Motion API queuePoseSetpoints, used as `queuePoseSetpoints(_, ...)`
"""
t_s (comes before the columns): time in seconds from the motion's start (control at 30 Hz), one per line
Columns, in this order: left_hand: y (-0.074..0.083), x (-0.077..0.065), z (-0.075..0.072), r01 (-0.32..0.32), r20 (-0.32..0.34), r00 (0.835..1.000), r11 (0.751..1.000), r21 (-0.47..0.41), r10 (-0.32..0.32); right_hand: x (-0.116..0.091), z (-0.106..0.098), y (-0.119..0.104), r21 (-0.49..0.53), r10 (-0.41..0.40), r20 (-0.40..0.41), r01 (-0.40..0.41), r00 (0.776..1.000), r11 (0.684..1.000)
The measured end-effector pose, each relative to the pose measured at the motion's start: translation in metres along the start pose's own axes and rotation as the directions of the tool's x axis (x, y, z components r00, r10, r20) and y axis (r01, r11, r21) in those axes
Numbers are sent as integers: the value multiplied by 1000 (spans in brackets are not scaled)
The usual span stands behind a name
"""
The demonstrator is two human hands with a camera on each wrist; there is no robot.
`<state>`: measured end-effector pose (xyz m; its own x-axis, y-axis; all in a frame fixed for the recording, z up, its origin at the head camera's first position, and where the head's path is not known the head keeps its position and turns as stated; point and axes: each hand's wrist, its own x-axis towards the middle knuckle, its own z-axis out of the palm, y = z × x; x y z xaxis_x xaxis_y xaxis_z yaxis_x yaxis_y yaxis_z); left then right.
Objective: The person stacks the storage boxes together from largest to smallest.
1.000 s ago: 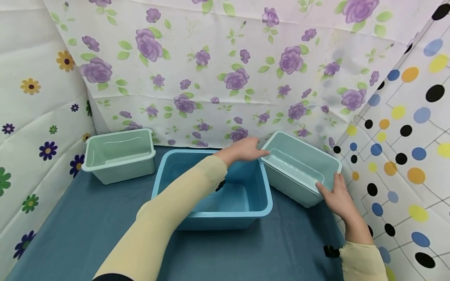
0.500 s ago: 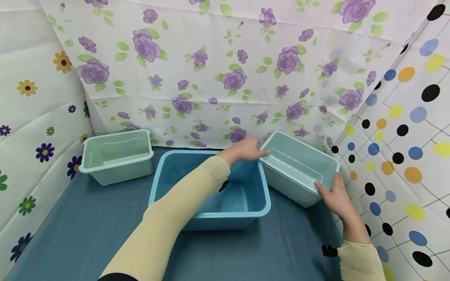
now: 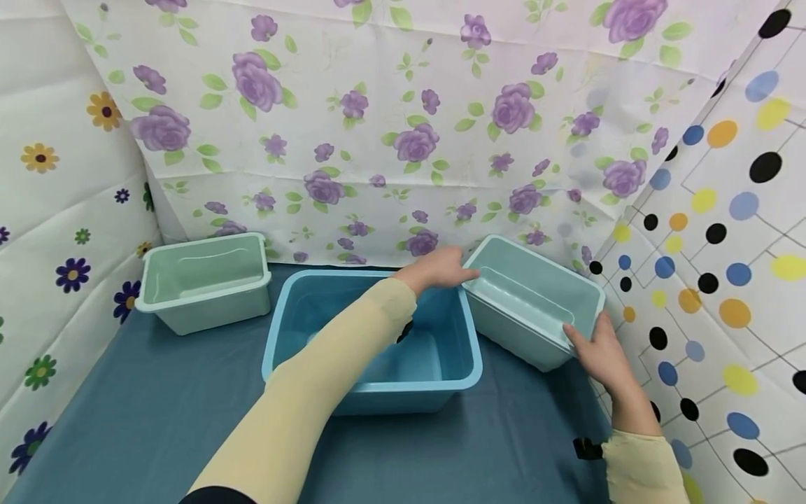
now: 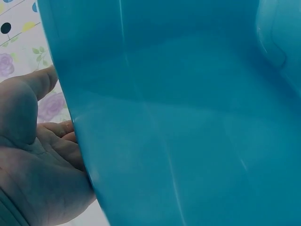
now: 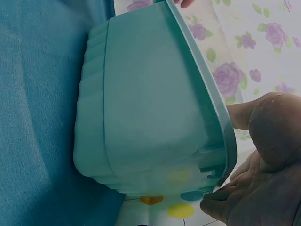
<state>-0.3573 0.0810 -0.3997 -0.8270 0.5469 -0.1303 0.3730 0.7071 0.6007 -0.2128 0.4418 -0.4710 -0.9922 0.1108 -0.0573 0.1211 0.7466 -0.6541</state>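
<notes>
A pale teal plastic storage bin [image 3: 532, 287] sits angled at the right of the blue cloth, its open side up. My left hand [image 3: 434, 268] reaches across the blue tub [image 3: 412, 385] and grips the bin's left end, thumb over the rim. At the opposite end, my right hand [image 3: 606, 357] holds the corner, thumb over the inner side of the rim and fingers outside. The right wrist view shows the bin's outer wall [image 5: 141, 99] with the right hand [image 5: 268, 160] at its rim. In the left wrist view, the blue tub's wall [image 4: 155, 141] hides part of the left hand [image 4: 42, 155].
A pale green bin [image 3: 208, 308] stands at the back left. Behind everything hangs a floral curtain [image 3: 352, 140], and a dotted sheet [image 3: 711, 315] borders the right side. Blue cloth [image 3: 441, 455] covers the table in front of the tub.
The head view has turned slightly to the right, so the scene sits a little further left. Both hands keep their places on the teal bin.
</notes>
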Motion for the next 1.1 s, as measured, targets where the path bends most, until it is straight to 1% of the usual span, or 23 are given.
queuePoseSetpoints(0.1, -2, -1, -1, -6, 1, 1000, 1000, 18, 6, 1, 4, 0, 25, 18, 21, -18, 1000, 1000)
queuePoseSetpoints(0.23, -2, -1, -1, -1, -1, 1000, 999, 37, 1, 1, 1, -2, 23, 51, 56, -53, 997, 998)
queuePoseSetpoints(0.4, 2, 4, -1, -18, -10, 1000, 999, 34, 18, 0, -1, -4, 32, 80, 73, -83, 994, 996)
queuePoseSetpoints(0.47, 4, 6, 1, -24, 3, 1000, 999, 42, 24, -1, -1, -4, 37, 86, 78, -89, 993, 995)
queuePoseSetpoints(0.6, 6, 12, 3, -43, 37, 999, 995, 89, 40, -1, -2, -1, 39, 83, 78, -87, 993, 995)
queuePoseSetpoints(0.7, 6, 16, 5, -45, 49, 998, 992, 114, 40, 0, -1, 0, 47, 81, 79, -85, 994, 995)
queuePoseSetpoints(0.87, 5, 19, 4, -30, 62, 998, 993, 118, 23, 3, 2, 2, 70, 89, 82, -95, 993, 993)
queuePoseSetpoints(1.1, 8, 25, 5, -42, 99, 995, 992, 120, 30, 6, 2, 7, 99, 106, 71, -113, 992, 989)
